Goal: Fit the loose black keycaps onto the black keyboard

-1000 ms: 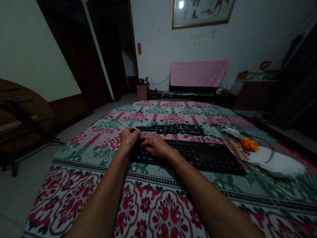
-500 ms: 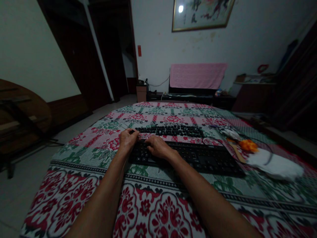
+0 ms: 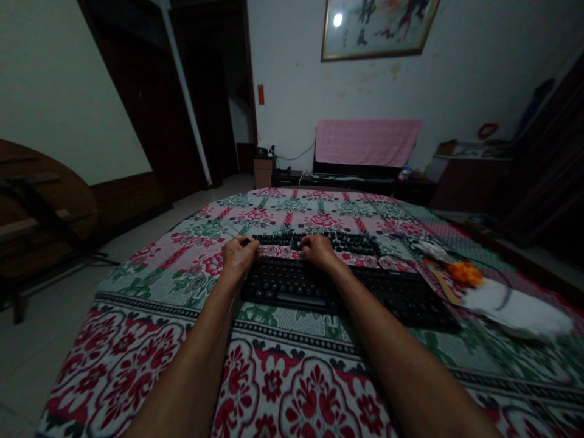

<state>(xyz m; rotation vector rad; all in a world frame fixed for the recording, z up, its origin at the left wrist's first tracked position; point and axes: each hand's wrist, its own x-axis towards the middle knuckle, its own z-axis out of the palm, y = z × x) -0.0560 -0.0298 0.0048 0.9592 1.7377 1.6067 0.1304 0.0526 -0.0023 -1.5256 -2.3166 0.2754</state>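
A black keyboard (image 3: 283,281) lies in front of me, many of its key positions showing bare stems; the long space bar (image 3: 301,299) is still seated. Behind it, loose black keycaps (image 3: 356,243) are spread in rows on the cloth. My left hand (image 3: 238,255) is closed on a thin metal tool with a dark handle (image 3: 246,241), its slim shaft pointing away to the left; its exact kind is unclear. Over the near edge of the keycap rows, my right hand (image 3: 318,250) has curled, pinched fingers. Whatever sits between those fingertips is hidden.
A patterned tablecloth (image 3: 269,383) covers the table. To the right lie an orange bundle (image 3: 464,274), a white cloth (image 3: 515,307), a flat tan strip (image 3: 444,286) and a dark cable. A pink towel (image 3: 367,142) hangs over a screen at the far wall.
My right hand has moved from the keyboard's left part, away and to the right, onto the loose keycaps. My left hand keeps the tool in nearly the same spot. The view has shifted slightly.
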